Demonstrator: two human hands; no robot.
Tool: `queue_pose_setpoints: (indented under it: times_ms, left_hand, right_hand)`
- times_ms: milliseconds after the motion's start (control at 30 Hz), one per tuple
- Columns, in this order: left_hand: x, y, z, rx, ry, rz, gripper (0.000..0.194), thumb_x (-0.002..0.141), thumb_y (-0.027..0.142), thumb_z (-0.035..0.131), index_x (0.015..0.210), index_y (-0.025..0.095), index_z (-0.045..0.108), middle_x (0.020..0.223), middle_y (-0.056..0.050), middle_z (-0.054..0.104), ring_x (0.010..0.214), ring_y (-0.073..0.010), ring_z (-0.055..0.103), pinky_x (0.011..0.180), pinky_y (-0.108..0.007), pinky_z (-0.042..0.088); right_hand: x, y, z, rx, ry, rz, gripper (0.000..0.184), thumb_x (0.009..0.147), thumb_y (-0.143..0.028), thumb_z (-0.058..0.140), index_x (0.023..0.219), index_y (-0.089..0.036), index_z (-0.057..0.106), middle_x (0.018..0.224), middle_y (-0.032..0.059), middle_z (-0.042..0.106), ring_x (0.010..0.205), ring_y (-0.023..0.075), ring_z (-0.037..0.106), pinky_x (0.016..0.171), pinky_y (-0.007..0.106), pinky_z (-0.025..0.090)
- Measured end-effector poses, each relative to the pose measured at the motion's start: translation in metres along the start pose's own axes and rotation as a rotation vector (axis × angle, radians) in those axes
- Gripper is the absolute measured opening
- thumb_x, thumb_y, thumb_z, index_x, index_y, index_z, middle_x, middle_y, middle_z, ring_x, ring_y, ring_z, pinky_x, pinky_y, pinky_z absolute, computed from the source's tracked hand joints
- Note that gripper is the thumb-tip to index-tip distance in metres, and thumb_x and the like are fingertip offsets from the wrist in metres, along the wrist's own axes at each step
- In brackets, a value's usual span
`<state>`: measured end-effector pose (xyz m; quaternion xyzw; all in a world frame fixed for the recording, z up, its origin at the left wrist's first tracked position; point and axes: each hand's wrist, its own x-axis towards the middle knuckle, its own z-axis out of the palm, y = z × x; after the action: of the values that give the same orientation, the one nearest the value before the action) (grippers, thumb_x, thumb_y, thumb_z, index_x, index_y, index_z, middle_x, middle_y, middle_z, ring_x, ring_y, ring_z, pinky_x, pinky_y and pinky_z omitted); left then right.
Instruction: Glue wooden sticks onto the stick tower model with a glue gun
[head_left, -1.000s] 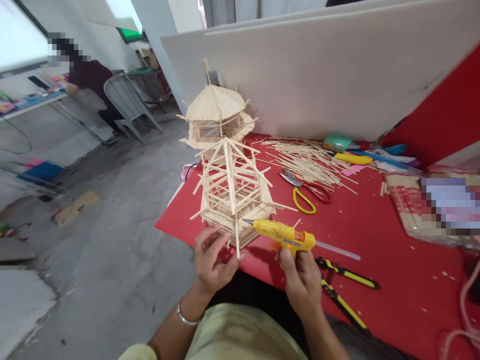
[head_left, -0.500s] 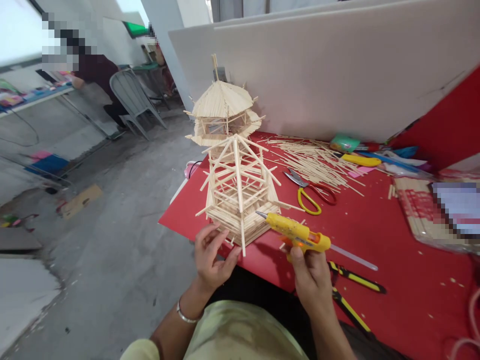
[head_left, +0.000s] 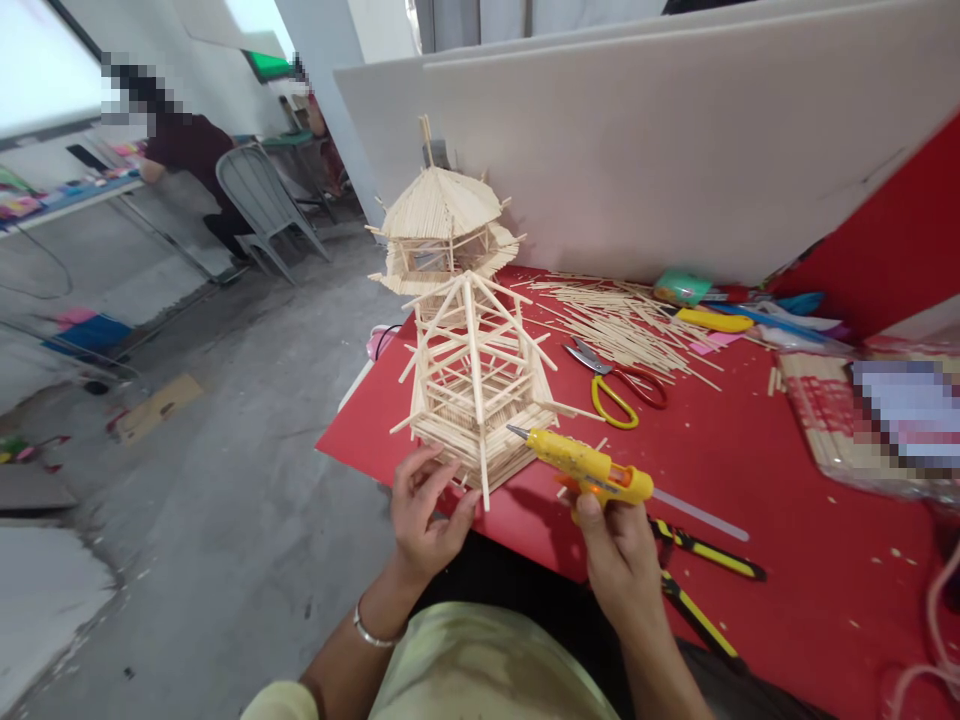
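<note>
My right hand (head_left: pixel 621 545) is wrapped round the handle of a yellow glue gun (head_left: pixel 577 462). Its metal nozzle points left at the near side of a wooden stick pavilion model (head_left: pixel 474 390), and a glue stick (head_left: pixel 701 513) juts from its back. My left hand (head_left: pixel 427 515) sits at the model's front left base, fingers apart and slightly bent, with the thumb by the lower end of a sloping front stick. Whether its fingertips press on the base is hard to see. Bare roof sticks fan out from the model's peak.
Behind stands a second pavilion with a covered roof (head_left: pixel 441 205). On the red tabletop (head_left: pixel 795 600) are scissors (head_left: pixel 615 385), loose sticks (head_left: pixel 622 325), black-and-yellow pliers (head_left: pixel 712 555) and a bag of sticks (head_left: pixel 817 420). A white board (head_left: pixel 637 150) backs the table. A person (head_left: pixel 187 155) sits far left.
The view has shifted slightly, so the table items sit a little further left. Both hands, the glue gun and the model keep nearly the same places relative to each other.
</note>
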<state>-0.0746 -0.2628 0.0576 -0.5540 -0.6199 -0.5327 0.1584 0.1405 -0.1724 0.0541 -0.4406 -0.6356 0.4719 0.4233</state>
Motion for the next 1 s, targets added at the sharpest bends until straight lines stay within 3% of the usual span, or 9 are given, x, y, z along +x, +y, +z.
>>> queue_pose_setpoints:
  times_ms: [333,533,1000]
  left_hand:
    - [-0.003,0.005,-0.003,-0.031,-0.015,0.021,0.048,0.085,0.029,0.077,0.130,0.020,0.064,0.132,-0.015,0.056,0.105,-0.0247,0.066,0.080,-0.038,0.062]
    - [-0.004,0.008,-0.008,-0.073,-0.059,0.069,0.045,0.096,0.041,0.059,0.137,0.021,0.061,0.137,-0.017,0.056,0.102,-0.0238,0.067,0.074,-0.036,0.062]
    - [-0.001,0.013,-0.008,-0.096,-0.069,0.091,0.045,0.096,0.037,0.059,0.138,0.021,0.063,0.136,-0.018,0.056,0.103,-0.0246,0.068,0.073,-0.035,0.063]
  right_hand:
    - [-0.004,-0.003,0.000,0.062,-0.030,0.017,0.032,0.100,-0.046,0.059,0.120,-0.022,0.063,0.110,0.0101,0.071,0.098,0.0243,0.069,0.087,0.041,0.057]
    - [-0.007,-0.002,0.002,0.067,-0.045,0.023,0.033,0.099,-0.047,0.060,0.119,-0.020,0.064,0.110,0.0108,0.072,0.095,0.0240,0.069,0.087,0.040,0.057]
    - [-0.005,-0.014,0.004,0.110,0.001,-0.012,0.029,0.099,-0.048,0.059,0.110,-0.022,0.067,0.098,0.0073,0.075,0.086,0.0215,0.072,0.077,0.033,0.059]
